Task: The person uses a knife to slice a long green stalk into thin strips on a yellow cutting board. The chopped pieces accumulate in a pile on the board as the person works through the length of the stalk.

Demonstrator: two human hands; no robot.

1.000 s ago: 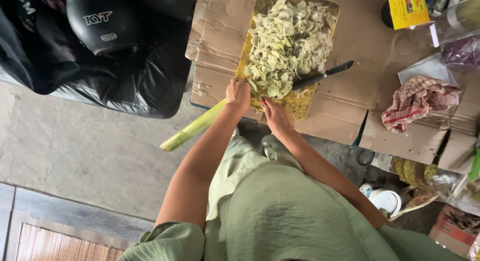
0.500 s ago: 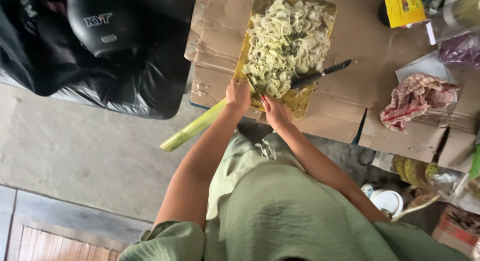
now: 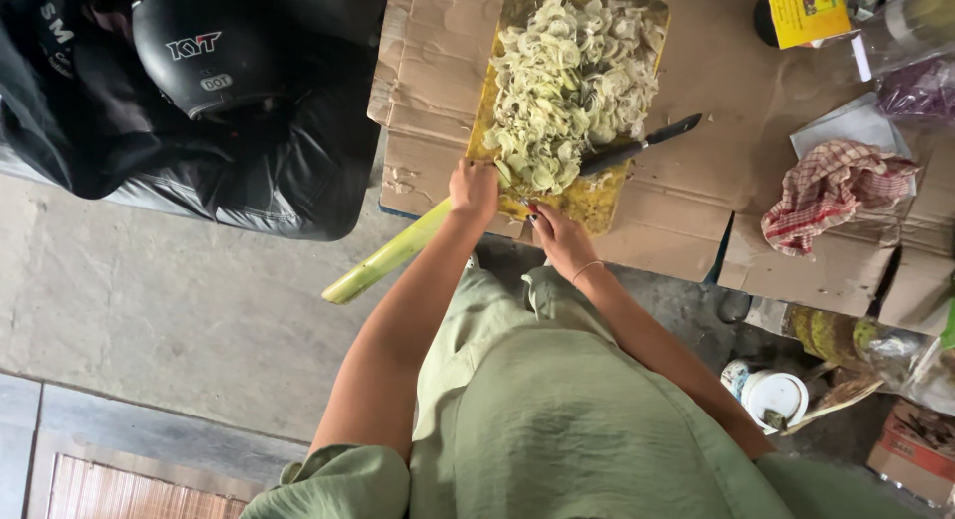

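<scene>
We are seeing left hand (image 3: pixel 474 189) clamping pale green stalk (image 3: pixel 388 258) at near edge of cutting board (image 3: pixel 597 203). Stalk's long axis is running from grip down-left, off cardboard (image 3: pixel 686 220). Right hand (image 3: pixel 559 237) is sitting just right of it, fingers curled, holding nothing we can see. Knife (image 3: pixel 642 145) is lying farther right, beside heap of 1 pale sliced pile (image 3: pixel 572 81).
</scene>
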